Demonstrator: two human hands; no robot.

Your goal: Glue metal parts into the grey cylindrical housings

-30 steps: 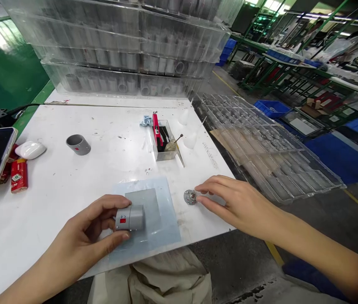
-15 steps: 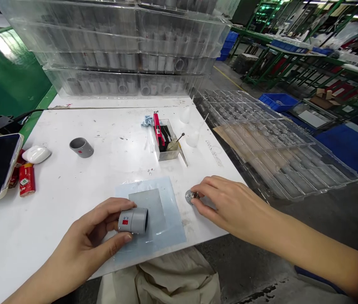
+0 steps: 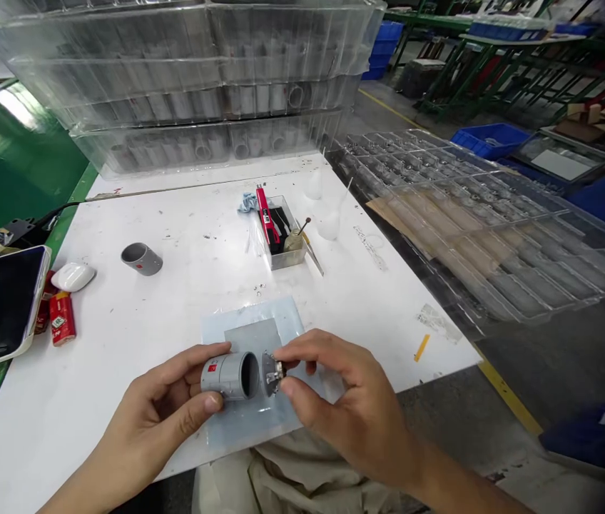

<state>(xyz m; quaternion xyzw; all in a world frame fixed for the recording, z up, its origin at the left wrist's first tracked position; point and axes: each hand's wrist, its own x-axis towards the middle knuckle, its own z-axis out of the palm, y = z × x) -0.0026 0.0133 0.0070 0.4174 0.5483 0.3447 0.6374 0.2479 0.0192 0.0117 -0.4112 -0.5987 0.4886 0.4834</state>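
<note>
A grey cylindrical sleeve with a red mark [image 3: 223, 375] lies on its side between the thumb and fingers of my left hand [image 3: 160, 407]. Its open end faces right. Between the thumb and fingertips of my right hand [image 3: 345, 400] is a small round metal part with a disc-shaped face [image 3: 270, 373]. The disc faces the sleeve's opening, with a narrow gap between them. Both are above a light blue sheet [image 3: 238, 425] with a grey square pad [image 3: 252, 334] on it. A second grey sleeve [image 3: 145, 260] stands on the white table, farther left.
A small clear box [image 3: 287, 260] holds a red pen-like tool [image 3: 266, 218] and other items. Stacked clear trays [image 3: 174, 153] of grey sleeves stand at the back. A phone [image 3: 3, 307] and red batteries [image 3: 61, 319] lie left. Clear compartment trays [image 3: 495, 243] are at right.
My right hand has picked the metal part up off the table and brought it left, up to the sleeve's open end. My left hand keeps holding the sleeve. The view has shifted a little.
</note>
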